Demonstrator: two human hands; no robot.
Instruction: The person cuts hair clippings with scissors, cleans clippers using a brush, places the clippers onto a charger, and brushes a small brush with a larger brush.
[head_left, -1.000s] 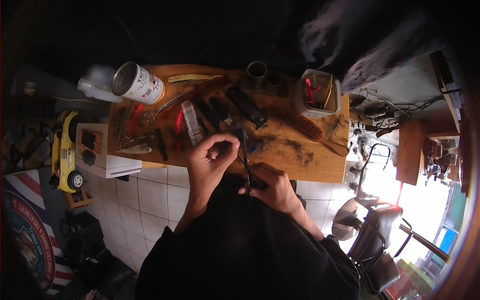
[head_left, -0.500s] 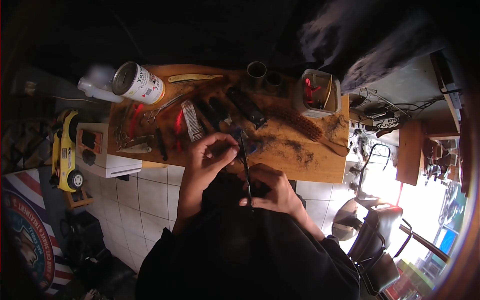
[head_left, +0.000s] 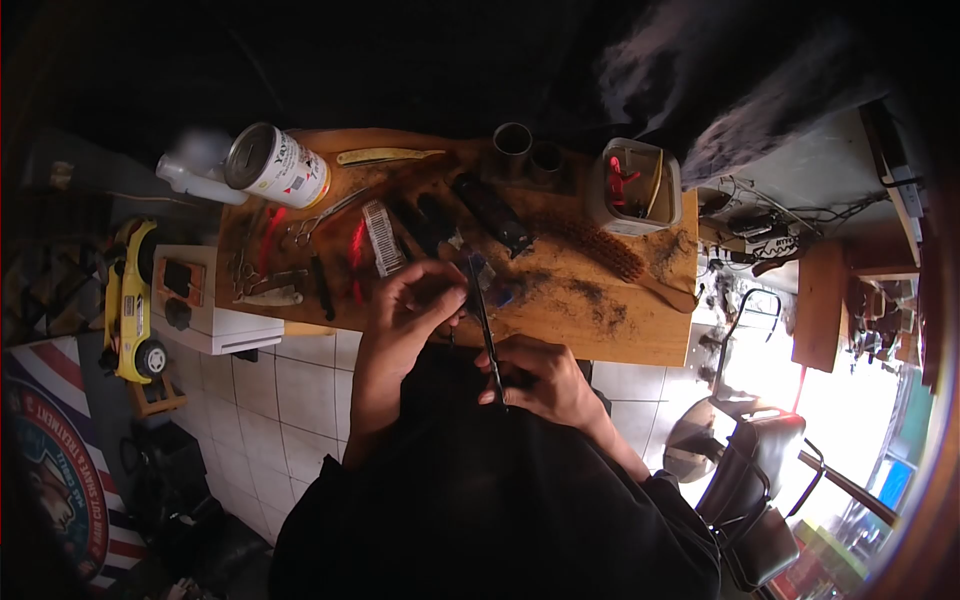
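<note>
In my right hand (head_left: 540,380) is a long, thin dark tool (head_left: 484,320), shaped like an opened straight razor. It points up and away from me over the table's near edge. My left hand (head_left: 415,305) is just left of the tool, its thumb and fingers pinched together. Whatever lies between those fingertips is too small and dark to make out. Beyond the hands lie a pale wide-toothed comb (head_left: 381,238) and black hair clippers (head_left: 492,213). A small clear and bluish piece (head_left: 482,270) shows behind the tool's tip.
The wooden table (head_left: 640,335) bears scattered dark hair, a brown-bristled brush (head_left: 590,247), scissors (head_left: 325,218), a yellowish folded razor (head_left: 385,157) and a labelled can (head_left: 290,172). A plastic tub (head_left: 640,215) stands at the right. A barber chair (head_left: 755,460) is on the right.
My left hand has drawn away from the tool, slightly left and toward me. The tool's far end has tilted a little left in my right hand.
</note>
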